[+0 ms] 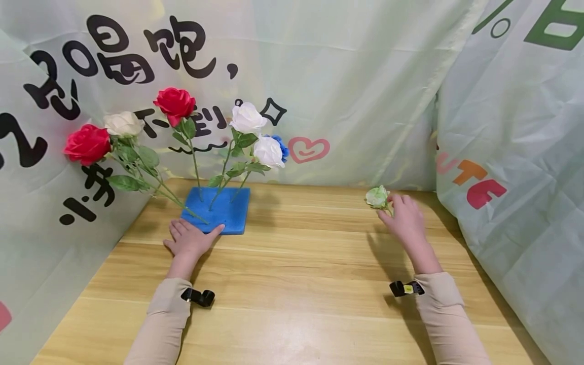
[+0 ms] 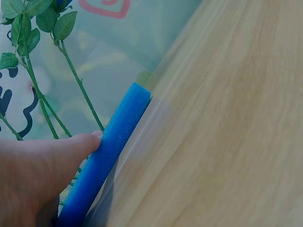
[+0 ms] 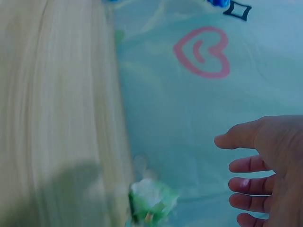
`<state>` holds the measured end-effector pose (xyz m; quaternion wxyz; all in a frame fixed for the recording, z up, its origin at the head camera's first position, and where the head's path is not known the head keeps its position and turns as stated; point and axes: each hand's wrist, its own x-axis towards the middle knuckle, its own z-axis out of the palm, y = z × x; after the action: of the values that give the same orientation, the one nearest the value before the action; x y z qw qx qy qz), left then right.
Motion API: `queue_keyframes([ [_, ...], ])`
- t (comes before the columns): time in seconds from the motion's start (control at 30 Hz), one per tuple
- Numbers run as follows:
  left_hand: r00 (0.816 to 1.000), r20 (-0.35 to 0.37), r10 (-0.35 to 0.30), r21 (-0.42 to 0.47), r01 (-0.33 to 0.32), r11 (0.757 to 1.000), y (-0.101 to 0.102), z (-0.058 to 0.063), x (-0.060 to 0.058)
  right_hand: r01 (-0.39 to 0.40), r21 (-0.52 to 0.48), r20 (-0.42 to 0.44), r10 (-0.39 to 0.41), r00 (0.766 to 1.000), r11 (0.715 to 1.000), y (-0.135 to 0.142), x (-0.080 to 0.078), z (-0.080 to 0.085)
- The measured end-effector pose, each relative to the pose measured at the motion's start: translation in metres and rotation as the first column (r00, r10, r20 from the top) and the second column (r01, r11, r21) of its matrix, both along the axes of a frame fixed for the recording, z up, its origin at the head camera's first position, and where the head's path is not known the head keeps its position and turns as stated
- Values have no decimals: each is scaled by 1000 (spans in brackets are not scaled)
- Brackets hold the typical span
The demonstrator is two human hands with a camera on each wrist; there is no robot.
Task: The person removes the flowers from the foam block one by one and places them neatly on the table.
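My left hand [image 1: 190, 242] rests on the front left edge of a blue foam board [image 1: 234, 213], fingers spread. In the left wrist view its thumb [image 2: 80, 144] presses on the board's face. Stems of several artificial roses stand in the board: a red rose [image 1: 87, 144], a cream rose [image 1: 123, 123], another red rose [image 1: 175, 105], white roses [image 1: 248, 117] and a partly hidden blue flower [image 1: 283, 148]. At the right, my right hand [image 1: 407, 219] is beside a pale green rose [image 1: 377, 196]; its fingers look apart from it in the right wrist view. That rose's stem is mostly hidden.
The wooden table [image 1: 292, 284] spreads between both arms. Printed cloth [image 1: 365, 101] hangs behind it and along both sides. The roses at the left lean out over the table's left edge. A small black camera sits on each wrist.
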<state>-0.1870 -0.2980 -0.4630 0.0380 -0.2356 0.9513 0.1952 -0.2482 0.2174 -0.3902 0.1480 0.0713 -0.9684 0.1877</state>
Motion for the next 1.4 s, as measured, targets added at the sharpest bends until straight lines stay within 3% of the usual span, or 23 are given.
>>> queue_keyframes([
  [0.5,1000,-2,1,1,-1,1000,0,1,1,-120,-57,-83,115,990,991,-51,6,18],
  [0.9,1000,-10,-9,4,9,1000,0,0,1,-247,4,-123,245,962,969,-114,12,25],
  [1.13,1000,-8,-8,1,8,1000,-1,-2,0,-315,14,-155,313,937,949,-151,18,26],
  [1.4,1000,-22,-3,8,3,1000,0,-1,1,-410,32,-236,405,883,912,-194,23,21],
])
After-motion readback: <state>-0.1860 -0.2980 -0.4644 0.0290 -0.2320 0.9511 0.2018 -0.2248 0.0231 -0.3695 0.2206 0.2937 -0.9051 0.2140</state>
